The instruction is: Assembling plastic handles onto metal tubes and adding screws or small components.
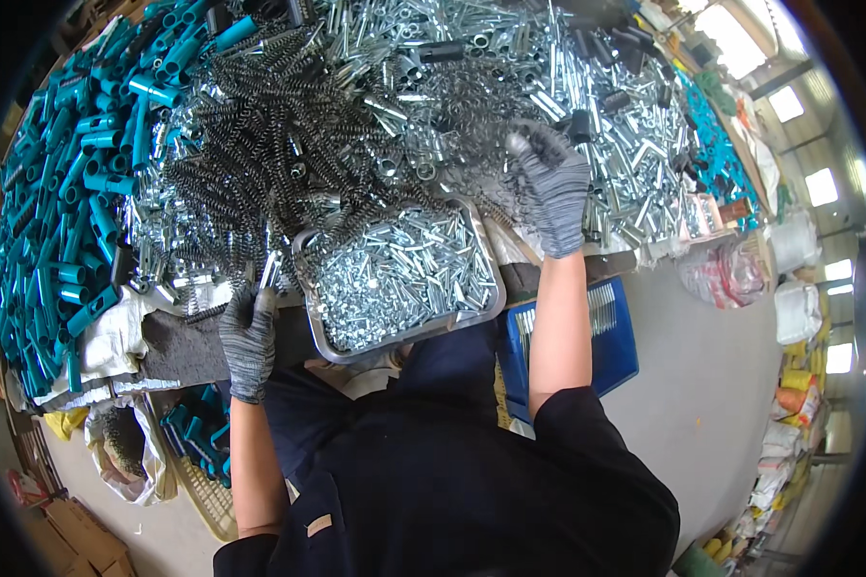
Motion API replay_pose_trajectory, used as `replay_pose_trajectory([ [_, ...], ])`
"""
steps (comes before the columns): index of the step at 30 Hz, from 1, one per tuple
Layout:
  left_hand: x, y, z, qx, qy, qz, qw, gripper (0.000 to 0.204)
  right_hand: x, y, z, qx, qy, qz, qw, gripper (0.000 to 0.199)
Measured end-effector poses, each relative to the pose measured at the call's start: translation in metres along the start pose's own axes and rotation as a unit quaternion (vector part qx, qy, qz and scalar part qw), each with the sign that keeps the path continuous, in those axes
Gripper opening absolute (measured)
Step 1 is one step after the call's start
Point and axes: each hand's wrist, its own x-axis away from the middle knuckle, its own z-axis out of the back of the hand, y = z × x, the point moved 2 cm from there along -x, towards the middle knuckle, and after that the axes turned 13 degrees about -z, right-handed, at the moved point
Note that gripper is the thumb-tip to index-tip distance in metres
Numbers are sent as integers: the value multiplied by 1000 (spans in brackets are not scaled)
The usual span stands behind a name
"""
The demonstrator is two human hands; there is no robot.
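Note:
My left hand (247, 338), in a grey knitted glove, is at the table's near edge, left of a tray. Its thumb and fingers close on a shiny metal tube (272, 269) that points away from me. My right hand (554, 188), gloved the same way, reaches over a heap of small dark springs (476, 125) right of the tray. Its fingers are curled together, and whatever is in them is hidden. Between my hands stands the grey tray (499, 288), full of small silver pins. Longer black coil springs (260, 144) are piled behind it.
Teal tubular parts (77, 183) cover the table's left side. Loose silver metal parts (630, 154) spread across the back and right, with more teal pieces (717, 144) at the far right. Below the edge are a blue crate (618, 351), a yellowish basket (207, 495) and an open sack (125, 452).

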Motion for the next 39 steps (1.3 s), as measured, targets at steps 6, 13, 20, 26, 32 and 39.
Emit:
replay_pose_trajectory([
  [6,0,1,2,-23,-10,-11,1000,23,2,12,2,-176,-104,-48,978,29],
  [13,0,-3,0,-4,-7,-2,1000,22,-14,-31,-32,-133,-173,43,975,35],
  [20,12,20,0,69,5,9,998,15,27,-31,-64,-44,-423,49,904,36],
  [26,14,91,-13,-65,-176,-50,981,27,88,6,-48,-62,-442,-116,887,34],
  [32,20,109,-44,-116,-260,-57,957,49,115,20,-46,12,-461,21,887,35],
  [39,22,127,-107,-308,-331,-187,872,48,143,42,-17,-68,-382,-154,909,37],
])
